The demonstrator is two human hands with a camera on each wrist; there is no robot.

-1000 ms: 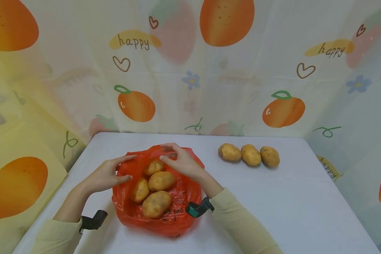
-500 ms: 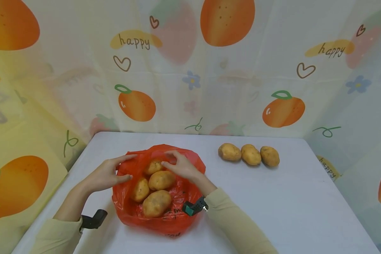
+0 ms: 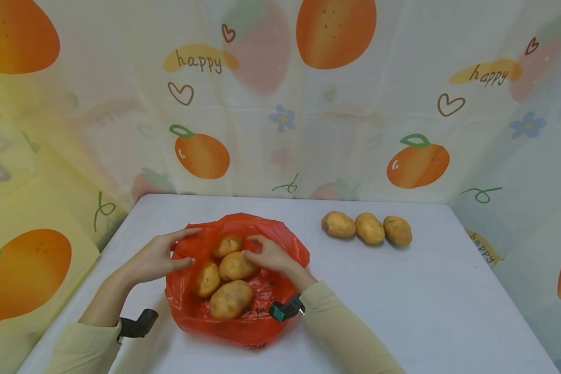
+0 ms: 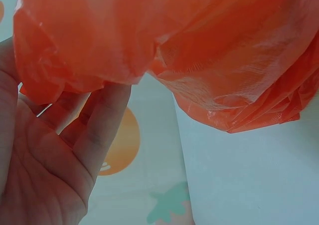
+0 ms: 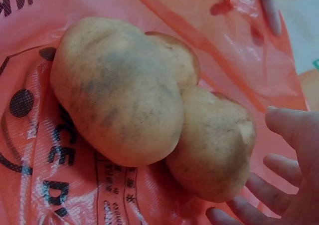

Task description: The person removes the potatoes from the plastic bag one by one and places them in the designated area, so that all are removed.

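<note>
A red plastic bag lies spread open on the table with several potatoes inside, among them a large front potato and a middle potato. My left hand holds the bag's left rim, thumb and fingers curved around the film. Red film covers some of its fingertips in the left wrist view. Over the bag's inside, my right hand has its fingers spread, thumb at the middle potato's right side. In the right wrist view the right fingers come close to a potato; contact is unclear.
Three potatoes stand in a row at the table's back right: a left one, a centre one and a right one. A fruit-printed curtain hangs behind the white table.
My right hand has come down from the bag's back rim towards the middle potato. The bag's right rim has spread outward. My left hand stays in place.
</note>
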